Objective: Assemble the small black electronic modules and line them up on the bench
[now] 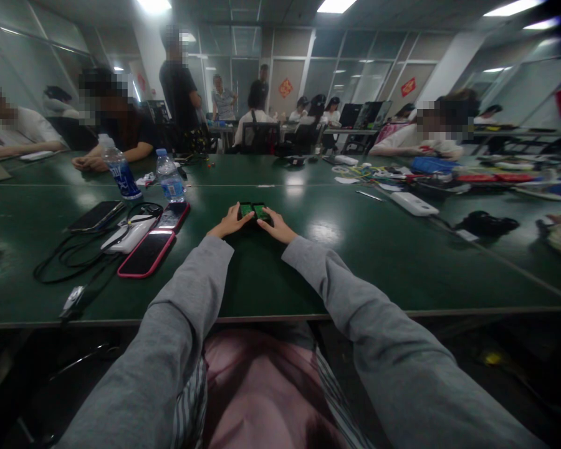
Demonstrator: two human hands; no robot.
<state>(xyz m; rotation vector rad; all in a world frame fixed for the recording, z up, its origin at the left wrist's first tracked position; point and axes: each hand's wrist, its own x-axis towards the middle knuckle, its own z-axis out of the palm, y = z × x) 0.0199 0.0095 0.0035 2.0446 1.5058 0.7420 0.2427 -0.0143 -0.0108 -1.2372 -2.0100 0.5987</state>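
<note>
Both my arms in grey sleeves reach forward over a dark green table (355,262). My left hand (227,224) and my right hand (275,227) meet at two small green pieces (253,211) lying side by side on the table. The left fingers press on the left piece and the right fingers on the right piece. Both hands have their fingers pinched at the pieces' edges. What the pieces are is too small to tell.
To my left lie a pink-cased phone (146,253), another phone (172,217), a dark phone (96,215), a white power bank (128,234) with black cables, and two water bottles (171,178). A white box (414,204) and clutter lie right. Other people sit around the table.
</note>
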